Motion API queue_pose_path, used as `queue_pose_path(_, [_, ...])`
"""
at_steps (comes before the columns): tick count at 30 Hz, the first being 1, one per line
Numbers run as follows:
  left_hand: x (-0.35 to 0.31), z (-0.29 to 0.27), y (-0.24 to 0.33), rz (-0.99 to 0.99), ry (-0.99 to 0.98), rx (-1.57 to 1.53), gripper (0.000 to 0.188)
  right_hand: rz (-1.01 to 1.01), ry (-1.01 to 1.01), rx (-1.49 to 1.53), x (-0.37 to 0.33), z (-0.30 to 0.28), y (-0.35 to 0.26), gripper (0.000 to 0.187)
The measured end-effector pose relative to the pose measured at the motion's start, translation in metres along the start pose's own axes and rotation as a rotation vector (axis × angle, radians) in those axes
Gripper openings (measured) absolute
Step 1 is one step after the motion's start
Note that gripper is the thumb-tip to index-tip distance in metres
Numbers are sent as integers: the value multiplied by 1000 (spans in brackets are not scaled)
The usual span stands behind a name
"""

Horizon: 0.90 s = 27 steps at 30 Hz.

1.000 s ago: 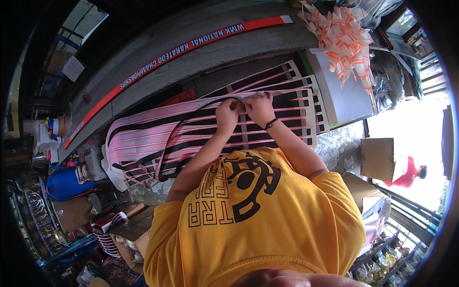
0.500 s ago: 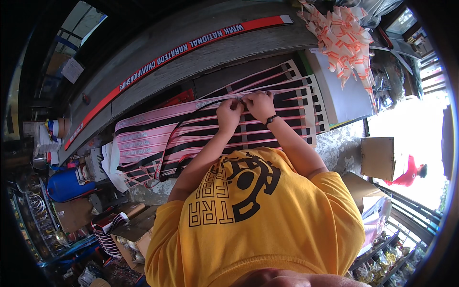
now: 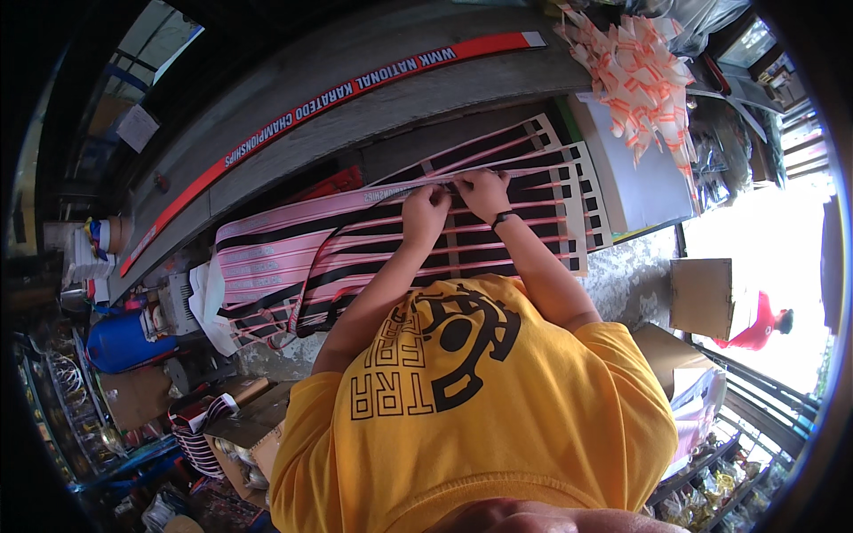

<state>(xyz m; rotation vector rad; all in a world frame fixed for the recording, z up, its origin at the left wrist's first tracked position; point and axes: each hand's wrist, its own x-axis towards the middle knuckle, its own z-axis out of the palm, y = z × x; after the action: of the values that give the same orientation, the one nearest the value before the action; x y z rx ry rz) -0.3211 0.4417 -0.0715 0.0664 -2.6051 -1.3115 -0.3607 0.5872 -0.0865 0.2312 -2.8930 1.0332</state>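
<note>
A person in a yellow shirt point(image 3: 480, 400) leans over a workbench point(image 3: 373, 53); the left hand point(image 3: 425, 211) and right hand point(image 3: 484, 191) pinch 1 pink ribbon strip point(image 3: 355, 197). It lies across pink and black ribbon rows point(image 3: 293, 266) just below an orange banner point(image 3: 293, 111).

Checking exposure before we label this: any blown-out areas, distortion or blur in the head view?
Head view: the opening at the right edge is blown out to near white; the left rim falls dark. Fisheye bends the long orange banner and the table edge into arcs. Both hands, left hand and right hand, and the pink ribbon strips look sharp, without motion blur.
</note>
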Motion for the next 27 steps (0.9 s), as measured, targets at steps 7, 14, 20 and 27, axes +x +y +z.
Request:
queue_pose_path(7, [5, -3, 9, -110, -100, 105, 23, -36, -45, 44, -1, -5, 3, 14])
queue_pose_path(14, [8, 4, -2, -75, -31, 80, 21, -45, -47, 39, -1, -5, 2, 17])
queue_pose_path(20, [3, 8, -5, -38, 27, 9, 16, 7, 34, -60, 2, 7, -3, 16])
queue_pose_path(27, [-8, 5, -4, 25, 79, 20, 15, 37, 45, -77, 2, 10, -7, 14])
